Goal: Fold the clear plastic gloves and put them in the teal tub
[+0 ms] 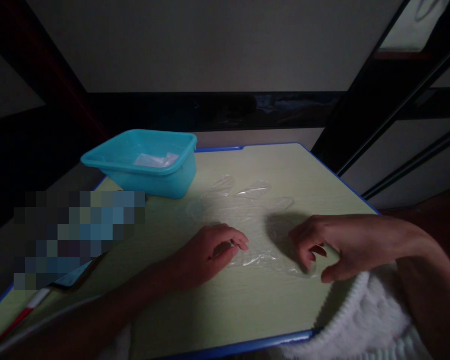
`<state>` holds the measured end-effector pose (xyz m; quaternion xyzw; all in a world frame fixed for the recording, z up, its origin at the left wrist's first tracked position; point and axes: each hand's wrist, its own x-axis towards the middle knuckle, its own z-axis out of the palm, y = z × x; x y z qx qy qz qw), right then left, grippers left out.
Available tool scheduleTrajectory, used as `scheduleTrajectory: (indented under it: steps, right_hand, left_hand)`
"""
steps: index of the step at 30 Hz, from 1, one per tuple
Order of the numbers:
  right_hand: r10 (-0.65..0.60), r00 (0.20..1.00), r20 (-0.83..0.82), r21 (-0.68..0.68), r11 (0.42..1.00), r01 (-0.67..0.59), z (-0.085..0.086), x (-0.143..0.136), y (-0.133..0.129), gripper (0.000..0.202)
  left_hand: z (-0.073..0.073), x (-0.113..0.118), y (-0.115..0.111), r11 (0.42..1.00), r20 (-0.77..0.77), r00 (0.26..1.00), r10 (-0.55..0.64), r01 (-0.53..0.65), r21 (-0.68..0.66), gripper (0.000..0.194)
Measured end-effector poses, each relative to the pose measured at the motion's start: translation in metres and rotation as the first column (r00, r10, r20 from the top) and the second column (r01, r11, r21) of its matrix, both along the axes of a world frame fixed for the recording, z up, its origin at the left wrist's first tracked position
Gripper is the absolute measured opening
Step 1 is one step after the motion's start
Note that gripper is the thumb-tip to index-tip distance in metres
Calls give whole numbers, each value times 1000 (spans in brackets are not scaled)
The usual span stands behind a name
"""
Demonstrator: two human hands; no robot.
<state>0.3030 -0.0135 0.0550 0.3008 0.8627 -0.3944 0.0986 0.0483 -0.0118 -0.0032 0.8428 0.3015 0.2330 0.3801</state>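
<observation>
A thin clear plastic glove [247, 207] lies spread out on the pale table, its finger parts pointing away from me. My left hand [215, 252] rests at the glove's near left edge, thumb and fingertips brought together over the film; what they pinch, if anything, is too small to make out. Over the glove's right side is my right hand [322, 247], its fingers curled downward and its thumb held apart from them, with nothing seen between them.
A turquoise plastic basket [153, 175] with crumpled clear plastic [156, 160] inside stands at the back left of the table [225, 320]. Left of my forearm lies a partly pixelated flat device [78, 272], with a red and white stick-like item [26, 307] beside it.
</observation>
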Motion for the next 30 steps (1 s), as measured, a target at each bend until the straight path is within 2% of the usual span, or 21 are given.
scheduleTrajectory:
  steps: [4,12,23,30]
  right_hand:
    - [-14,997,74,-19,1000,16,-2,-2,-3,23]
    - [-35,995,95,9,999,34,-10,-4,-4,23]
    - [9,1000,24,83,996,-11,-6,-5,-2,24]
    - [-63,987,-150,261,960,101,-5,-9,2,20]
  left_hand:
    - [0,0,2,1000,-4,1000,7,-7,-20,22]
    - [-1,0,2,998,-17,1000,7,-8,-58,21]
    - [0,1,3,998,-11,1000,6,-7,-70,21]
    - [0,0,3,999,-3,1000,5,-6,-48,21]
